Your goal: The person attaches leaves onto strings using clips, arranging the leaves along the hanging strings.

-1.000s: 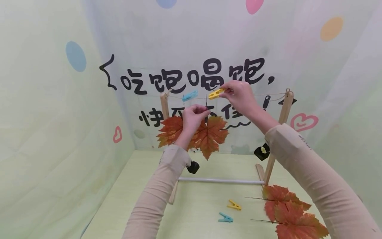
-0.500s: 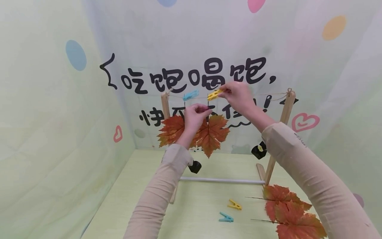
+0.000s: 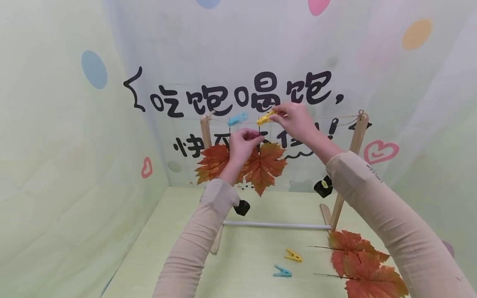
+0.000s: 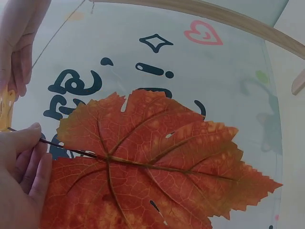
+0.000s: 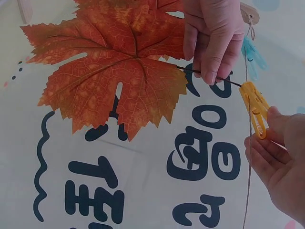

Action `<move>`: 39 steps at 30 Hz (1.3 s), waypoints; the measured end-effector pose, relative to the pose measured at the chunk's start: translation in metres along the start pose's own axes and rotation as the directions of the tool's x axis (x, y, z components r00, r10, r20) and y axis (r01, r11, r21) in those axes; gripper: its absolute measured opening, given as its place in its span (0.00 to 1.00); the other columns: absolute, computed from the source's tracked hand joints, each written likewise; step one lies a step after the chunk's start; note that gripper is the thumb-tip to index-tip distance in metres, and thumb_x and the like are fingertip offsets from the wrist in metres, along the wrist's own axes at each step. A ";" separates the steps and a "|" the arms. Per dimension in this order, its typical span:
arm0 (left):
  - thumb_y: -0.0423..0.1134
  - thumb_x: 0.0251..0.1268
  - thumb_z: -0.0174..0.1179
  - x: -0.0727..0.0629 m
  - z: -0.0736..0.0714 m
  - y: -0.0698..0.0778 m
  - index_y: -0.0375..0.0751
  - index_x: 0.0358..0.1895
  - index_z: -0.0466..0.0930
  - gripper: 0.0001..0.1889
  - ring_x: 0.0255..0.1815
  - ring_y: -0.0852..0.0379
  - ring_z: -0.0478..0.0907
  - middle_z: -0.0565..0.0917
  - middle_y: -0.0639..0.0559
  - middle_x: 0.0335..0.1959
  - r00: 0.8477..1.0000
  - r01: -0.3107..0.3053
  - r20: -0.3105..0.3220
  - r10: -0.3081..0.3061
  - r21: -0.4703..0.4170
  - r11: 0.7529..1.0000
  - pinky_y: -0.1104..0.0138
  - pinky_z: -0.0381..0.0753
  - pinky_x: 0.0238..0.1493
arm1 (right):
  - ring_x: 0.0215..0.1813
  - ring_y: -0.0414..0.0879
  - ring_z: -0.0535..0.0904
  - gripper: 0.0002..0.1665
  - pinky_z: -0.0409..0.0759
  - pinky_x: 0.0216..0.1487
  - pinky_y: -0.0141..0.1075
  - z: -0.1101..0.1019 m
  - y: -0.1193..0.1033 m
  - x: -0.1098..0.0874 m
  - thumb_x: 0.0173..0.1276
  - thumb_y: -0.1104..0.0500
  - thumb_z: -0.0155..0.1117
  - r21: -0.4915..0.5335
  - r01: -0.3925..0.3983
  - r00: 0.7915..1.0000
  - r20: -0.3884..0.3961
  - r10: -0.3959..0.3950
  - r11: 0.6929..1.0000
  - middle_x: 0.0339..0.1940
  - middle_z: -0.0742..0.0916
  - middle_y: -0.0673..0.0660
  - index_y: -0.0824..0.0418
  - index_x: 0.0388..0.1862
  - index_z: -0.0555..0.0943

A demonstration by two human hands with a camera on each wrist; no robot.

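My left hand pinches the dark stem of an orange-red maple leaf, which hangs tip down in the head view. Above it, my right hand holds a yellow clothespin by its handle end between thumb and fingers. In the right wrist view the front of that clothespin lies over the top of the stem and the string. Left of it, a blue clothespin sits on the string above a second maple leaf, partly hidden behind my left hand.
Two wooden posts carry the string, with a white rod low between them. On the table lie a yellow clothespin, a blue clothespin and maple leaves at the right. A printed curtain stands behind.
The yellow clothespin in my right hand has shifted slightly left, from just beside the leaf stem to over its top. My left hand has stayed nearly still on the stem.
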State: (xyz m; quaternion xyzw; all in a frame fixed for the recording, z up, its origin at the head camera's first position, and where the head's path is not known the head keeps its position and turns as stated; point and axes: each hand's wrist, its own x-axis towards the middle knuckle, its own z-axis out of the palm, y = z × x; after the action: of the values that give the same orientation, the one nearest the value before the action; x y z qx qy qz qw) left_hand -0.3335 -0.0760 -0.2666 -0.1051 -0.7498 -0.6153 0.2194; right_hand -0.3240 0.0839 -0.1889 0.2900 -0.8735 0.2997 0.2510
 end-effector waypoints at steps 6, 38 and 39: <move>0.35 0.49 0.68 -0.002 0.000 -0.003 0.33 0.33 0.83 0.10 0.29 0.57 0.78 0.83 0.44 0.30 1.000 -0.002 0.001 0.002 0.010 1.000 0.74 0.76 0.28 | 0.45 0.54 0.80 0.19 0.78 0.48 0.41 0.001 0.004 -0.004 0.61 0.63 0.62 0.075 -0.022 1.000 0.010 0.021 0.997 0.44 0.83 0.67 0.72 0.50 0.77; 0.32 0.49 0.67 -0.014 -0.014 -0.007 0.33 0.36 0.82 0.10 0.33 0.54 0.80 0.83 0.43 0.34 0.999 -0.033 0.009 0.033 -0.046 0.998 0.70 0.80 0.37 | 0.50 0.55 0.78 0.23 0.77 0.50 0.41 -0.018 0.006 -0.031 0.56 0.63 0.67 0.053 0.123 0.989 -0.090 -0.118 0.991 0.48 0.81 0.66 0.71 0.49 0.77; 0.32 0.49 0.67 -0.015 -0.014 -0.007 0.33 0.36 0.82 0.10 0.33 0.54 0.80 0.83 0.43 0.34 0.999 -0.038 0.010 0.038 -0.048 0.998 0.70 0.80 0.37 | 0.49 0.55 0.78 0.23 0.77 0.50 0.41 -0.019 0.007 -0.032 0.56 0.63 0.67 0.048 0.127 0.988 -0.091 -0.122 0.991 0.48 0.82 0.66 0.71 0.50 0.77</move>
State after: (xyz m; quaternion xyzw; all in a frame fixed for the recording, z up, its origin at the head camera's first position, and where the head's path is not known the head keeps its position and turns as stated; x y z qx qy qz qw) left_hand -0.3207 -0.0895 -0.2772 -0.1280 -0.7339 -0.6282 0.2243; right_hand -0.3010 0.1122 -0.1980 0.3374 -0.8334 0.3193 0.2996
